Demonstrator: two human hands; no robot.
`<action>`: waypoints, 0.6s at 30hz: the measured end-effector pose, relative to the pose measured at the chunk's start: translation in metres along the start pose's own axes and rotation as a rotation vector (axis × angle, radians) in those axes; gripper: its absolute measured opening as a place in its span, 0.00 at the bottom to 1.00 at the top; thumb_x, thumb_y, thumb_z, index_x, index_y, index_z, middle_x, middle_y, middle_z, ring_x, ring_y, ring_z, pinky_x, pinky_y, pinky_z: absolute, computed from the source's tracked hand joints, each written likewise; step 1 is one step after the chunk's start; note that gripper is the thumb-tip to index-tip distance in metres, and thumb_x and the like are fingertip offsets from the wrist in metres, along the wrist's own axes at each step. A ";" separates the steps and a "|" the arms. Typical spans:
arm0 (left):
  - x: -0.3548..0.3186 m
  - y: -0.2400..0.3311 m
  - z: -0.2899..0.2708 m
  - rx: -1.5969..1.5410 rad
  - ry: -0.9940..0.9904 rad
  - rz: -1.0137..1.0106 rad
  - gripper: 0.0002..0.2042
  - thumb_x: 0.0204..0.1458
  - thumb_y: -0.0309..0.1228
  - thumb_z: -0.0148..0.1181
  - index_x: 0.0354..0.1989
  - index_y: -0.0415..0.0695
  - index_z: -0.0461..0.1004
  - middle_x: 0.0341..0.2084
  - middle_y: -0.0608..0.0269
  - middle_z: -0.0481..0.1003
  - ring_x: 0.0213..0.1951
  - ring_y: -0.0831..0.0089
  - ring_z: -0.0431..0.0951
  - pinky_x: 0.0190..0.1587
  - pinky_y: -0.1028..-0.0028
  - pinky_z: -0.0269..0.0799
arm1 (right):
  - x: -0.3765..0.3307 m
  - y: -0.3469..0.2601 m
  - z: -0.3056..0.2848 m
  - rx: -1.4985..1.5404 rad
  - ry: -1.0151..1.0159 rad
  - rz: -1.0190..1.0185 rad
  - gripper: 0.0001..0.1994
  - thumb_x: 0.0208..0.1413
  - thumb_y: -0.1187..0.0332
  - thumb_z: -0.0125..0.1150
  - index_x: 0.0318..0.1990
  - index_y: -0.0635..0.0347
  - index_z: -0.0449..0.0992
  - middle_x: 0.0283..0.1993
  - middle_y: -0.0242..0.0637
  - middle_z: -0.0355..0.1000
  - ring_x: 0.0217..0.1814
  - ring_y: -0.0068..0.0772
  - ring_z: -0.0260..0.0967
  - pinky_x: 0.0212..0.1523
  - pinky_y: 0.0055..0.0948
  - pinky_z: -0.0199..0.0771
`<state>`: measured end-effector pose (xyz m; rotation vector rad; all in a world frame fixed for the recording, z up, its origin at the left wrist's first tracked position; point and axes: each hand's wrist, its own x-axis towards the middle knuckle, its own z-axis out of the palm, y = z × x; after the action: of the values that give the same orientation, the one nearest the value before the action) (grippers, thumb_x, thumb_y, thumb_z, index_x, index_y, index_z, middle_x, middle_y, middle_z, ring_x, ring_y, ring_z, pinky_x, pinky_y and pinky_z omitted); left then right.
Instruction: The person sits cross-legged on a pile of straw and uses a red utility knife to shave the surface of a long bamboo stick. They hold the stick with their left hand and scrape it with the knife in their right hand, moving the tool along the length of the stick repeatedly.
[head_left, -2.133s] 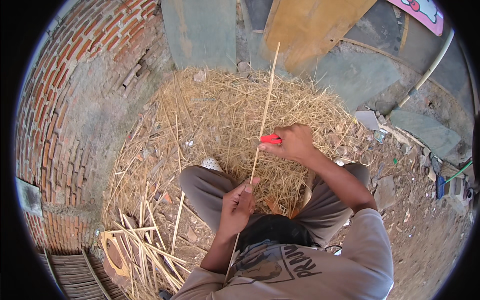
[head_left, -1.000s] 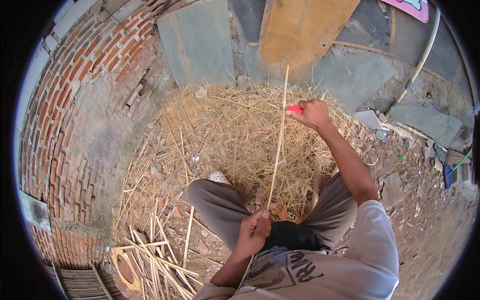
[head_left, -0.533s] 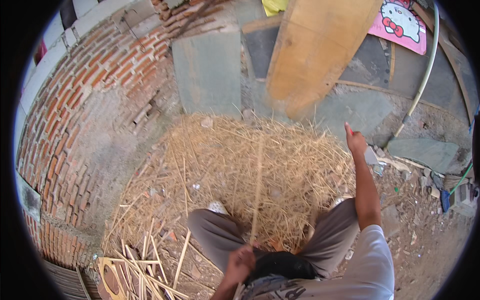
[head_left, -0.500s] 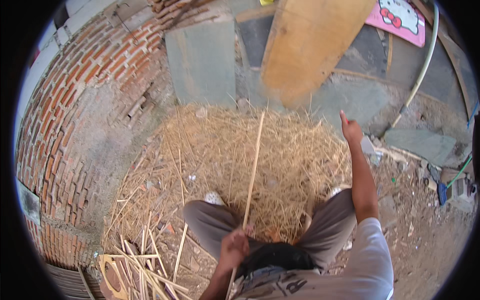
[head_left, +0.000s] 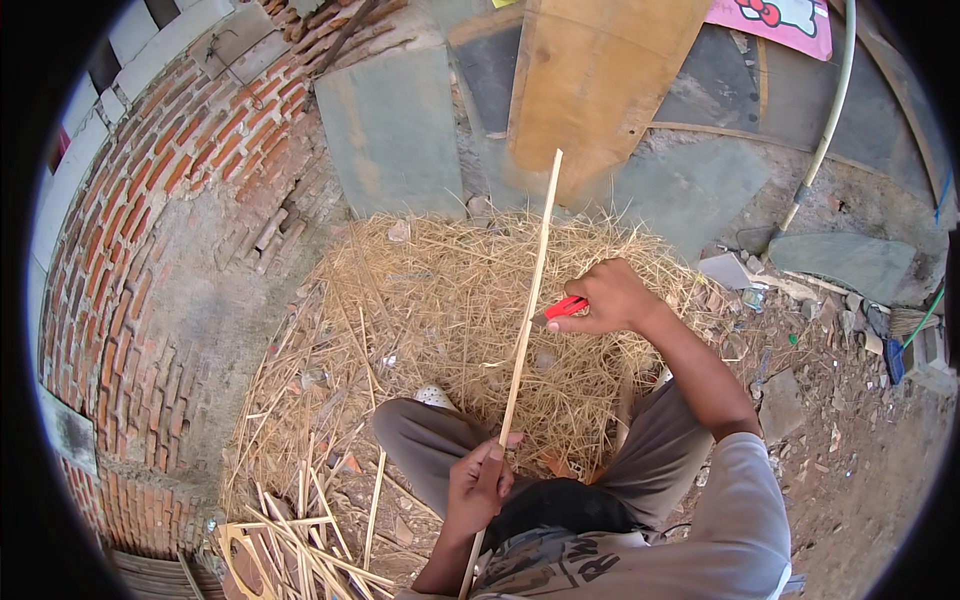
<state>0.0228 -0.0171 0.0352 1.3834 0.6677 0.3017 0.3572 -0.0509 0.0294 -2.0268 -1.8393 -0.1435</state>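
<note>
"Hands first — what is the left hand (head_left: 476, 488) doing?"

"Its thumb and fingers pinch a pale strip (head_left: 543, 240), close to the person's body. From there the strip slants upward and a little to the right, its far end seen against the orange-brown board (head_left: 610, 80). Its near part runs down past the wrist, along the front of the greyish shirt (head_left: 700, 545)."

"And the right hand (head_left: 612, 297)?"

"Curled round a red-handled cutter (head_left: 569, 307), farther up, just right of the strip. The dark blade points left toward it; whether the edge touches, I cannot tell."

"What lies about them?"

"Two bent legs in grey-brown trousers (head_left: 425, 440), knees turned outward, with a speckled white shoe (head_left: 432, 397) showing by the left knee. Past them, thin straw-coloured shavings (head_left: 420, 300) spread in a wide heap. At lower left, more pale sticks (head_left: 310, 550) lie crossed in a loose pile, beside a yellowish piece with a rounded cut-out (head_left: 228, 550)."

"Farther out?"

"A worn brick wall (head_left: 120, 250) on the left. Ahead, a grey-green panel (head_left: 390, 130) stands left of the orange-brown board — and at upper right there is a pink sheet (head_left: 775, 27) near a pale pipe (head_left: 837, 100). Rubble-strewn dirt ground (head_left: 850, 480) fills the right side"
</note>
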 end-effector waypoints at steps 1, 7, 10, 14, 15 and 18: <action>-0.001 0.001 0.001 0.011 0.016 0.014 0.18 0.67 0.35 0.41 0.54 0.35 0.70 0.11 0.72 0.61 0.12 0.88 0.56 0.16 0.83 0.50 | 0.001 -0.001 0.000 -0.006 0.012 -0.005 0.32 0.48 0.32 0.54 0.16 0.56 0.72 0.12 0.40 0.65 0.16 0.46 0.66 0.20 0.40 0.64; -0.005 0.000 0.010 0.147 -0.012 0.072 0.17 0.66 0.34 0.43 0.52 0.34 0.71 0.12 0.74 0.61 0.16 0.89 0.56 0.19 0.83 0.51 | 0.001 0.017 0.018 -0.063 0.171 0.161 0.34 0.49 0.29 0.51 0.17 0.56 0.74 0.10 0.40 0.64 0.15 0.45 0.66 0.20 0.40 0.66; -0.012 -0.005 0.013 0.190 -0.063 0.077 0.16 0.66 0.31 0.43 0.54 0.35 0.70 0.13 0.76 0.59 0.17 0.89 0.56 0.20 0.83 0.51 | 0.002 0.039 0.013 -0.106 0.183 0.295 0.35 0.49 0.29 0.49 0.18 0.56 0.75 0.12 0.41 0.66 0.17 0.46 0.69 0.21 0.41 0.68; -0.027 -0.009 0.016 0.271 -0.161 0.048 0.15 0.65 0.29 0.43 0.55 0.35 0.69 0.14 0.76 0.58 0.18 0.89 0.55 0.21 0.82 0.52 | -0.003 0.093 0.016 -0.150 0.142 0.615 0.40 0.50 0.25 0.40 0.23 0.57 0.79 0.21 0.45 0.73 0.28 0.46 0.76 0.33 0.44 0.74; -0.031 -0.011 0.016 0.304 -0.188 0.036 0.15 0.65 0.29 0.44 0.55 0.35 0.69 0.14 0.76 0.58 0.18 0.89 0.56 0.21 0.82 0.52 | -0.008 0.120 0.016 -0.119 0.133 0.743 0.42 0.50 0.24 0.38 0.25 0.57 0.80 0.24 0.47 0.75 0.32 0.47 0.76 0.36 0.45 0.74; -0.044 -0.026 0.013 0.303 -0.196 0.011 0.15 0.66 0.31 0.43 0.54 0.37 0.71 0.13 0.78 0.58 0.17 0.91 0.55 0.20 0.84 0.49 | -0.041 0.167 0.011 0.060 0.142 1.014 0.42 0.52 0.25 0.34 0.30 0.58 0.80 0.31 0.52 0.77 0.39 0.52 0.76 0.42 0.46 0.73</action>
<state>-0.0089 -0.0574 0.0225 1.6812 0.5578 0.0726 0.5124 -0.0945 -0.0311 -2.5443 -0.5669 0.0582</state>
